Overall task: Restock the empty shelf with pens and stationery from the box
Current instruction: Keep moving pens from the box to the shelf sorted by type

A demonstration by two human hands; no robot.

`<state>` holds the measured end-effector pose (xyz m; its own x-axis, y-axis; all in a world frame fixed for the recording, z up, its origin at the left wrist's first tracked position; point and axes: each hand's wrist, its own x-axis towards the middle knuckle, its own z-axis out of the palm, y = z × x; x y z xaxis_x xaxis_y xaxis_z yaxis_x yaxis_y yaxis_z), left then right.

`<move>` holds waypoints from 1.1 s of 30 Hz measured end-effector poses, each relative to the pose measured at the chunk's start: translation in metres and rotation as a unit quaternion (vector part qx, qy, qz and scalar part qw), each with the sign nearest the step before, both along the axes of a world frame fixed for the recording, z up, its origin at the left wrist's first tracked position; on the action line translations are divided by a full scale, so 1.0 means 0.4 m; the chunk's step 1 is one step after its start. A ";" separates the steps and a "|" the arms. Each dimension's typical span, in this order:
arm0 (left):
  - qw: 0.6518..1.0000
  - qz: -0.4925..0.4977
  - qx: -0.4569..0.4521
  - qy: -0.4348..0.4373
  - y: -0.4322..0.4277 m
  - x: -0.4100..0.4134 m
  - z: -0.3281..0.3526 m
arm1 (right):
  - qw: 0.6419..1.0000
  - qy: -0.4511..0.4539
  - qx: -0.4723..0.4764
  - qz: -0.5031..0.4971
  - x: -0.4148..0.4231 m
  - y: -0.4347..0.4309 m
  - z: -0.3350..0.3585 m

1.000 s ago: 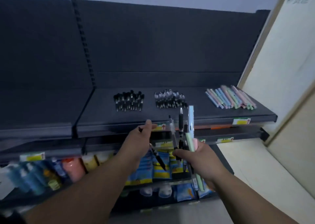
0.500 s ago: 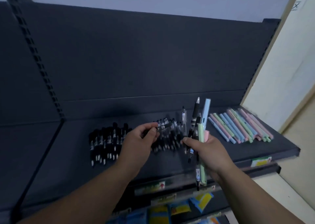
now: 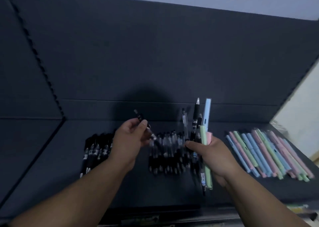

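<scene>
- Left hand [image 3: 128, 140] pinches one black pen [image 3: 140, 118], now drawn clear of the bundle [image 3: 206, 116] — poised over the shelf's [image 3: 51, 175] middle.
- Right hand [image 3: 212, 154] grips that bundle upright — more pens left to place.

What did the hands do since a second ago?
Both hands moved up from in front of the shelf to over it. The left hand still pinches one black pen, now raised over the pen piles. The right hand still grips its bunch of pens. The piles stayed put.
</scene>
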<state>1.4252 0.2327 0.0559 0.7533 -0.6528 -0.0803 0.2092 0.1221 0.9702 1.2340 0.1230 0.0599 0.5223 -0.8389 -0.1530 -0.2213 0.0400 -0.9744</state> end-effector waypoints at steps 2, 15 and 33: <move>0.998 0.009 0.067 -0.008 0.021 0.028 0.011 | 0.999 0.004 -0.002 0.050 0.025 -0.006 0.009; 0.938 0.110 0.302 -0.132 0.258 0.241 -0.007 | 0.983 0.036 0.014 0.180 0.235 0.095 -0.031; 0.818 -0.129 0.385 -0.408 0.191 0.284 -0.178 | 0.982 0.047 0.115 0.140 0.327 0.182 -0.040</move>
